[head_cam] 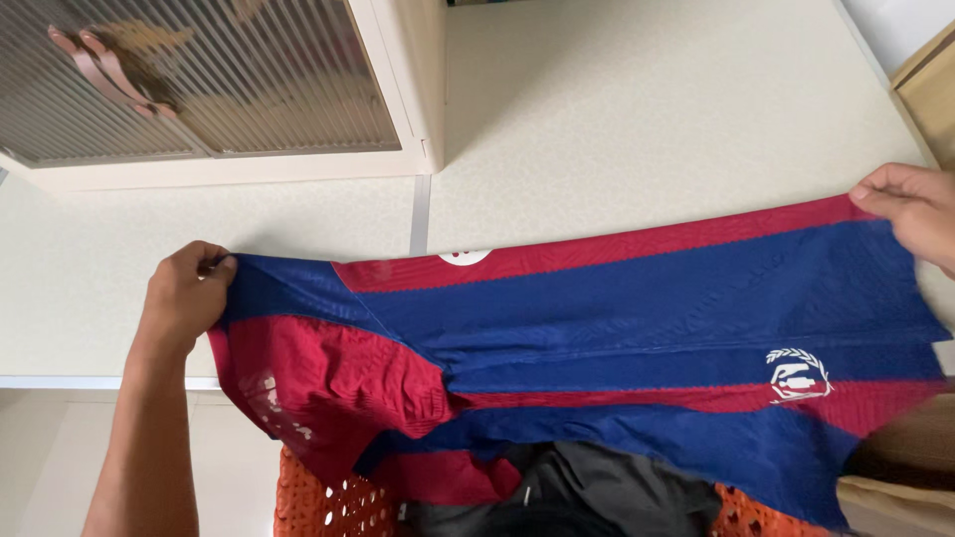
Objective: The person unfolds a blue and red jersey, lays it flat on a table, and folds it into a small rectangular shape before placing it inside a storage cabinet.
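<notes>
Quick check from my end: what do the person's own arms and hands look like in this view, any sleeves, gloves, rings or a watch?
Both are bare. The left hand and its forearm show no sleeve, glove, watch or band up to the frame edge. The right hand is cut off by the picture edge near the wrist; the visible part has no glove and no ring that I can see. Nails look short and unpainted.

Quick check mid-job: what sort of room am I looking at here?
Probably a home laundry or bedroom corner: an orange laundry basket of clothes, a striped jersey, and a white cabinet with ribbed glass doors.
</notes>
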